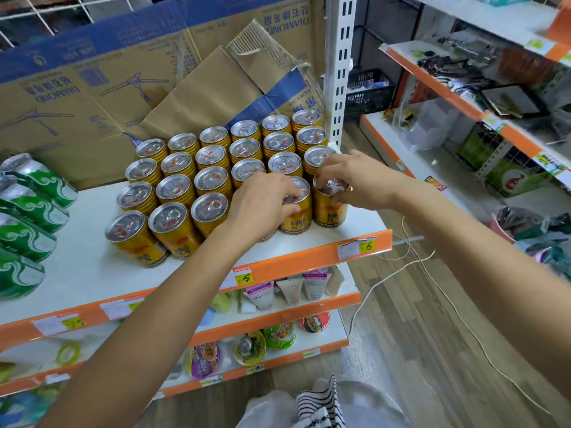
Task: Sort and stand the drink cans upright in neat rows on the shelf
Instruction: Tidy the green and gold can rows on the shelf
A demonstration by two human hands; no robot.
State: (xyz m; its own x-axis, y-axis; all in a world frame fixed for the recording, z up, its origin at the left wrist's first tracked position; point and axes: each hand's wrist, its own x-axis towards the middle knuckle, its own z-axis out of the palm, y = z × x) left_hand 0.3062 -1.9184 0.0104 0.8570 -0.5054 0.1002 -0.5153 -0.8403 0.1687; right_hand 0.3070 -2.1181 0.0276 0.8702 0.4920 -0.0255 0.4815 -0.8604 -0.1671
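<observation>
Gold cans (213,177): upright, packed in tight rows on the top shelf (92,267), from near its front edge back to the cardboard (92,97).
Front can (296,222): upright in the front row, second from the right, red and gold label facing out.
End can (329,211): upright at the right end of that row, just beside the front can and near the shelf's right corner.
Left hand (262,205): reaches in from below, fingers curled over the front can's lid and thumb on its side, gripping it; the palm seems to hide another can to its left, though that is hard to make out.
Right hand (346,177): comes in from the right, fingertips bunched on the end can's lid and rim, pinching it from above.
Green cans (27,205): a stack at the shelf's left end, lying tilted, well apart from the gold ones.
Price tags (367,246): stuck on the shelf's orange front strip.
Post (340,72): white slotted upright at the back right corner, beside the last cans.
Lower shelves: tubes (262,296) standing on the one below, noodle cups (279,335) under that.
Floor: wood-look boards with a white cord (432,282) trailing across.
Side rack (463,103): white and orange shelving to the right, holding blurred packets.
</observation>
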